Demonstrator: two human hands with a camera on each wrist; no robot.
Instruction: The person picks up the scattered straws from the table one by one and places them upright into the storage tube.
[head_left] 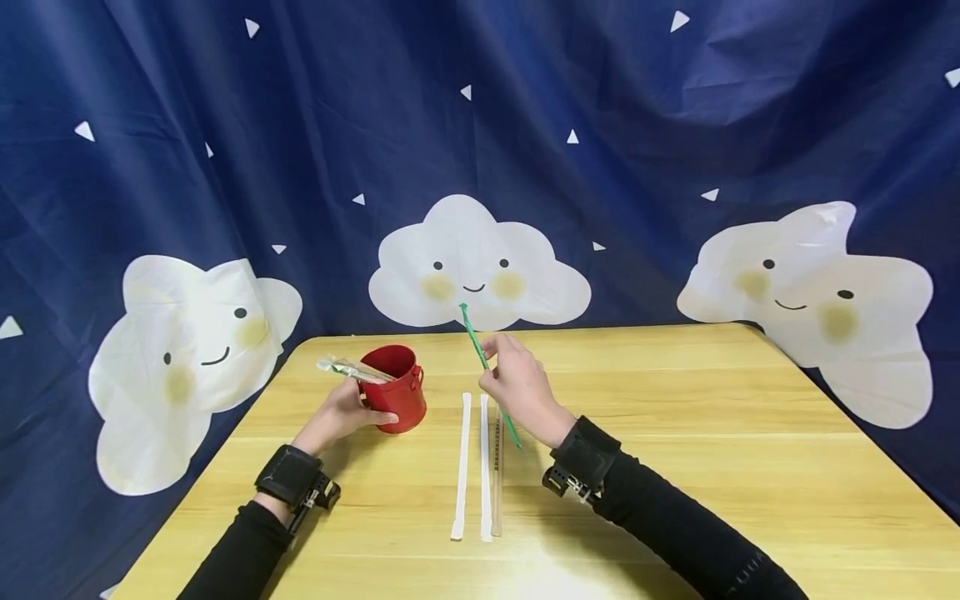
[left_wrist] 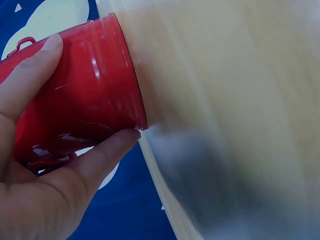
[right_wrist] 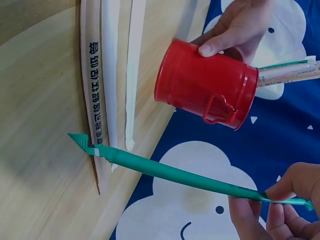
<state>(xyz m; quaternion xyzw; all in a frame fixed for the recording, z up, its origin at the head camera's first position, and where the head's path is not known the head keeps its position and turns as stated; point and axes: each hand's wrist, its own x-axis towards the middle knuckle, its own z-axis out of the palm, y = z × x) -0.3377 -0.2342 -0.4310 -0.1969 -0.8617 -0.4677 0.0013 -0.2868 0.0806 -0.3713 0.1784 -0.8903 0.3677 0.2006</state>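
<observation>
My left hand (head_left: 347, 410) grips a small red metal pail (head_left: 406, 403) round its side, with the thumb low near its base. Several wrapped drinking straws (head_left: 358, 369) stick out of the pail and lean left over its rim. Between thumb and fingers, my right hand (head_left: 523, 390) pinches a green-wrapped straw (right_wrist: 185, 176). That straw slants over the table, its lower end close to the straws lying there. In the right wrist view the fingers hold it near one crimped end, and the other end points away.
Side by side on the wooden table (head_left: 675, 433) lie a white paper-wrapped straw (head_left: 462, 467), a second white straw (head_left: 485, 475) and a straw in a clear printed wrapper (right_wrist: 91, 70). A dark blue curtain (head_left: 637, 183) with cloud faces hangs behind the table.
</observation>
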